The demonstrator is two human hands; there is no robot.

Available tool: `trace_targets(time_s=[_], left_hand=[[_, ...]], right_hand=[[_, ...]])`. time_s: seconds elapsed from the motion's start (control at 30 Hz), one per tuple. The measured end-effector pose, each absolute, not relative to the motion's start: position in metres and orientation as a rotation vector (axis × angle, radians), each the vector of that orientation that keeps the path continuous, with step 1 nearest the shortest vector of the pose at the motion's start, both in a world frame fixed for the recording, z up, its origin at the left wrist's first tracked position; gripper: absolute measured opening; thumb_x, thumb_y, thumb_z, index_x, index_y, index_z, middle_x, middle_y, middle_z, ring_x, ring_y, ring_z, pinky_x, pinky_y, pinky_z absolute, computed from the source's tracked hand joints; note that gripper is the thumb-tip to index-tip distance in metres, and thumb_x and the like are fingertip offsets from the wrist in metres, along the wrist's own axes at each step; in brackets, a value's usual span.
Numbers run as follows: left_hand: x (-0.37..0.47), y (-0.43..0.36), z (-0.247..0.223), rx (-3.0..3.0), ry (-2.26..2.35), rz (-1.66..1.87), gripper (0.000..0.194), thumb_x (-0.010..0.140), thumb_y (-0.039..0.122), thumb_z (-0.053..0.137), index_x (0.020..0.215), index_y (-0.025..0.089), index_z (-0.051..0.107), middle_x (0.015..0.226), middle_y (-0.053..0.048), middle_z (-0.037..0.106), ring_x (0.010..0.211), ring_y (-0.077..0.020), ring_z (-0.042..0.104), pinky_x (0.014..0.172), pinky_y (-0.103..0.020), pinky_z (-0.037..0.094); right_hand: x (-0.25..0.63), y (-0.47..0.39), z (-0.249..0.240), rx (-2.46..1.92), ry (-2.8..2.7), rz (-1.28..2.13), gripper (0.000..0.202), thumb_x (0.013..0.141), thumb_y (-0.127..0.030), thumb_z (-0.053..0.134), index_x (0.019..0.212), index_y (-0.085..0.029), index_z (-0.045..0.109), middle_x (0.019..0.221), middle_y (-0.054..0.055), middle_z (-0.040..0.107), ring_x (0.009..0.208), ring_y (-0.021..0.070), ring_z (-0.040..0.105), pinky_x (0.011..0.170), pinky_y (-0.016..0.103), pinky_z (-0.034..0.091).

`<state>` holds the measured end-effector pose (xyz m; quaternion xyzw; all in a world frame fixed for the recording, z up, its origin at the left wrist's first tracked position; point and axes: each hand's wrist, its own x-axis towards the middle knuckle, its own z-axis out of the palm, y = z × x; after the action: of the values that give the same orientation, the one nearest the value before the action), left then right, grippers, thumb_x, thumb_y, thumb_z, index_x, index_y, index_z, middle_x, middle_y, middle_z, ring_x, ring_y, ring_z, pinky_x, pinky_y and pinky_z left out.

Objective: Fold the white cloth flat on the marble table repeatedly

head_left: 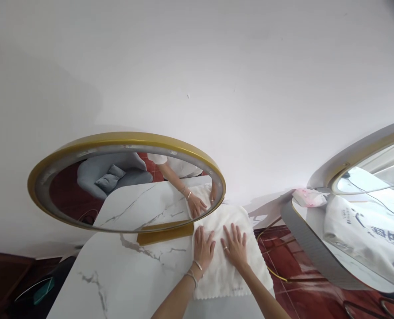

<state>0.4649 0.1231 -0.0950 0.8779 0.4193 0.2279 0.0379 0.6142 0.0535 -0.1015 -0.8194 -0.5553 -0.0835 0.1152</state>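
Note:
A white towel (pixel 220 279) with scalloped edges lies spread over the right end of a white marble-patterned table (pixel 124 274). My left hand (pixel 204 246) rests flat on the towel's left part, fingers stretched out; bracelets circle that wrist. To its right, my right hand (pixel 234 244) also presses flat on the cloth with fingers spread, a ring on one finger. Neither hand grips anything. Faint small print shows near the towel's front edge.
A gold-framed oval mirror (pixel 124 137) stands at the table's back, its gold base (pixel 164 234) left of the towel. On the right, a second table (pixel 303 243) carries a tissue pack (pixel 310 197) and a white printed cloth bag (pixel 363 235). Behind rises a white wall (pixel 197 66).

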Motion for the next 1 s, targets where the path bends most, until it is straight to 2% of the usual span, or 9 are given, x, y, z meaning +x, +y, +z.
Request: trace_targets(time_s=[0.1,0.17,0.33,0.43,0.57,0.7,0.8,1.0], left_hand=[[0.481,0.142,-0.088,2.654,1.321,0.681,0.029,0.091,0.033,0.045,0.113,0.023,0.063,0.142,-0.009,0.041,0.133,-0.0324,0.033,0.107,-0.05,0.033],[0.491,0.153,-0.083,2.625,1.344,0.664,0.031,0.091,0.033,0.044,0.114,0.021,0.061,0.137,-0.01,0.045,0.129,-0.0317,0.037,0.106,-0.052,0.033],[0.502,0.171,-0.079,2.561,1.376,0.624,0.053,0.089,0.044,0.046,0.137,0.022,0.043,0.137,-0.011,0.046,0.126,-0.0334,0.04,0.104,-0.051,0.034],[0.504,0.176,-0.08,2.529,1.387,0.565,0.058,0.087,0.048,0.047,0.138,0.022,0.043,0.134,-0.011,0.05,0.123,-0.035,0.043,0.102,-0.052,0.034],[0.506,0.18,-0.081,2.526,1.391,0.493,0.057,0.086,0.045,0.049,0.137,0.021,0.044,0.131,-0.013,0.053,0.12,-0.0358,0.046,0.098,-0.054,0.037],[0.506,0.178,-0.079,2.548,1.39,0.507,0.059,0.085,0.046,0.05,0.138,0.022,0.042,0.135,-0.013,0.049,0.123,-0.0356,0.044,0.1,-0.055,0.035],[0.502,0.168,-0.078,2.584,1.359,0.555,0.06,0.086,0.048,0.049,0.14,0.024,0.04,0.14,-0.012,0.045,0.126,-0.035,0.041,0.103,-0.055,0.032],[0.486,0.124,-0.085,2.703,1.274,0.696,0.058,0.086,0.05,0.048,0.139,0.027,0.041,0.151,-0.01,0.029,0.138,-0.0336,0.026,0.11,-0.054,0.022]], right_hand=[[0.635,0.076,-0.093,-2.353,-1.668,-0.253,0.049,0.092,-0.046,0.032,0.135,-0.028,0.048,0.139,0.011,0.045,0.129,0.0297,0.036,0.105,0.052,0.024],[0.65,0.093,-0.089,-2.349,-1.649,-0.258,0.049,0.093,-0.047,0.032,0.133,-0.027,0.05,0.133,0.012,0.05,0.125,0.0287,0.04,0.104,0.049,0.027],[0.676,0.126,-0.098,-2.416,-1.676,-0.235,0.054,0.091,-0.051,0.031,0.142,-0.032,0.036,0.148,0.008,0.035,0.136,0.0304,0.027,0.107,0.058,0.019],[0.68,0.132,-0.106,-2.424,-1.73,-0.197,0.056,0.092,-0.049,0.026,0.146,-0.031,0.027,0.15,0.007,0.033,0.139,0.0295,0.024,0.107,0.06,0.016],[0.677,0.131,-0.105,-2.294,-1.831,-0.262,0.053,0.095,-0.041,0.023,0.147,-0.03,0.023,0.152,0.004,0.029,0.14,0.025,0.022,0.111,0.053,0.017],[0.67,0.125,-0.099,-2.291,-1.865,-0.233,0.049,0.095,-0.034,0.025,0.143,-0.039,0.029,0.151,0.0,0.032,0.139,0.0261,0.026,0.109,0.057,0.018],[0.663,0.113,-0.097,-2.298,-1.859,-0.239,0.048,0.095,-0.038,0.027,0.142,-0.038,0.032,0.151,0.002,0.031,0.139,0.0279,0.024,0.108,0.061,0.016],[0.651,0.058,-0.099,-2.238,-1.844,-0.278,0.047,0.094,-0.042,0.031,0.142,-0.037,0.033,0.15,0.002,0.033,0.14,0.0262,0.024,0.11,0.058,0.016]])
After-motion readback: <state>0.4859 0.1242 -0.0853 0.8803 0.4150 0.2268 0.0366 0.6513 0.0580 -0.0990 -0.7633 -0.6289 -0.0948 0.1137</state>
